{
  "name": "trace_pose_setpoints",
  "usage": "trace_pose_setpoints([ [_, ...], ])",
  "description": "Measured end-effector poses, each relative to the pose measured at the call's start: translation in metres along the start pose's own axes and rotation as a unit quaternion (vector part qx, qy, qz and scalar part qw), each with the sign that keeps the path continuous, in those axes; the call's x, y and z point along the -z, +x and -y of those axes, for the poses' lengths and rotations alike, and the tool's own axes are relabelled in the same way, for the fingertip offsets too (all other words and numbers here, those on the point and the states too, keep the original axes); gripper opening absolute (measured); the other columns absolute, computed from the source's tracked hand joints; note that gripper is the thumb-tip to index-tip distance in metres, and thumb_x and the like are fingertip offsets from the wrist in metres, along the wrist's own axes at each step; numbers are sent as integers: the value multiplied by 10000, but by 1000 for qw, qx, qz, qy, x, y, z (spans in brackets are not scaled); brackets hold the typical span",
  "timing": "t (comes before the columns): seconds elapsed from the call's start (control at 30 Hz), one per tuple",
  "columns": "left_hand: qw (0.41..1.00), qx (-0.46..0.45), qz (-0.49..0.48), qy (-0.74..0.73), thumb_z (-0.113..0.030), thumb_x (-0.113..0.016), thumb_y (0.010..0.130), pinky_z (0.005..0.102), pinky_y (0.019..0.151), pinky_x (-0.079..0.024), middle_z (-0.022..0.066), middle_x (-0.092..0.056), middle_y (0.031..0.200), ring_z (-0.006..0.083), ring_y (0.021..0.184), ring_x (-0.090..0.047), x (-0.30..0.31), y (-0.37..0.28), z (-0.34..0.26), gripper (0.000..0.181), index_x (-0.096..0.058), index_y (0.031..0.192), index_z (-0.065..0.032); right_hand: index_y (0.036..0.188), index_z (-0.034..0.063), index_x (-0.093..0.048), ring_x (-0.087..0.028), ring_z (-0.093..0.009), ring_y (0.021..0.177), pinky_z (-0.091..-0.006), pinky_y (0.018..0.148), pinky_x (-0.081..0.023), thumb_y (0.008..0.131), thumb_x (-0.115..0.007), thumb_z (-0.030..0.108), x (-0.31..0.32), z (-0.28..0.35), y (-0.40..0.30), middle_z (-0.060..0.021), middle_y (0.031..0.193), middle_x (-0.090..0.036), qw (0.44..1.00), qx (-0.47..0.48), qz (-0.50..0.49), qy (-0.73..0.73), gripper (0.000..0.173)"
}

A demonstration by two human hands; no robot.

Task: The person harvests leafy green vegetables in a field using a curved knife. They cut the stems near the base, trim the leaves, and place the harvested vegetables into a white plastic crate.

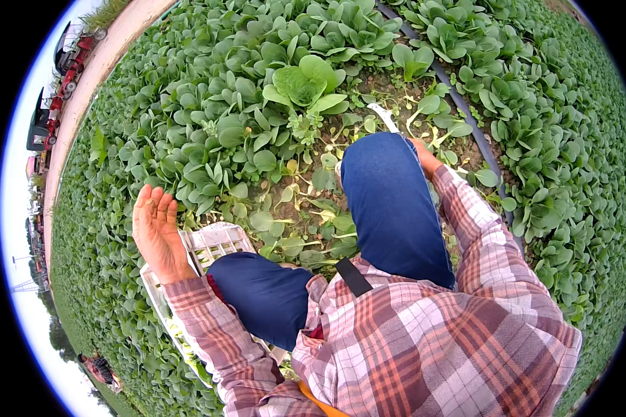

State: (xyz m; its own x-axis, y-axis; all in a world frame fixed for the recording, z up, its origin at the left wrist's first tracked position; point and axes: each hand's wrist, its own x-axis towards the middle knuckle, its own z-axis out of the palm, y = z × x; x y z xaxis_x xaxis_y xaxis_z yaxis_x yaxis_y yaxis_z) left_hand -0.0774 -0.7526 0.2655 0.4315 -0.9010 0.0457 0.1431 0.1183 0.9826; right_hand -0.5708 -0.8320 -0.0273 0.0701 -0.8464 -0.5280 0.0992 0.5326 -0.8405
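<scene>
My left hand (159, 229) is raised palm up above the corner of a white plastic crate (221, 237), its fingers slightly curled and nothing in it. Part of that crate lies under my left arm and knee, with pale green stalks and leaves showing inside. Beyond my right knee, my right hand (425, 159) reaches down towards the soil; the knee hides its fingers. Close to it, a white flat blade-like tool (383, 117) sticks out past the knee, and whether the hand holds it cannot be seen. A large leafy green plant (305, 86) grows ahead of the knee.
Dense rows of leafy greens (229, 94) surround me. Cut leaves (292, 245) litter the soil between my knees. A dark flat hose (467, 112) runs along the right. Red vehicles (70, 73) stand on a dirt track (83, 83) at far left; another person (99, 370) is at lower left.
</scene>
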Motion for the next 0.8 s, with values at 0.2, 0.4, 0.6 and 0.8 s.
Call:
trace_pose_setpoints([
  [0.2,902,142,353,203,-157,-562,986,263,764,-531,98,-707,994,127,840,-659,-206,29,128,264,-601,1205,-16,899,22,-661,-559,-131,645,-306,599,-464,858,-726,411,-3,-69,54,-52,738,-625,992,-42,-11,-121,396],
  [0.4,722,46,515,460,-151,-522,967,358,808,-549,122,-700,1125,248,909,-693,-288,58,304,268,-660,1162,-31,998,30,-608,-448,-102,501,-258,480,-385,1006,-447,530,-49,-59,84,-4,659,-516,990,-140,20,13,525],
  [0.6,491,-272,424,711,-42,-541,838,441,929,-516,104,-334,1558,339,1139,-619,-296,165,401,558,-456,1389,-66,966,11,-606,-470,-124,511,-285,485,-392,1003,-448,529,-51,-58,154,-23,632,-518,987,-151,37,46,543],
  [0.8,447,-228,408,763,-110,-567,891,415,677,-567,14,-495,1366,277,779,-705,-255,223,393,400,-559,1281,-196,1050,-65,-638,-620,-215,670,-361,643,-490,996,-463,499,-73,-59,210,-111,730,-648,988,-132,31,-67,593],
])
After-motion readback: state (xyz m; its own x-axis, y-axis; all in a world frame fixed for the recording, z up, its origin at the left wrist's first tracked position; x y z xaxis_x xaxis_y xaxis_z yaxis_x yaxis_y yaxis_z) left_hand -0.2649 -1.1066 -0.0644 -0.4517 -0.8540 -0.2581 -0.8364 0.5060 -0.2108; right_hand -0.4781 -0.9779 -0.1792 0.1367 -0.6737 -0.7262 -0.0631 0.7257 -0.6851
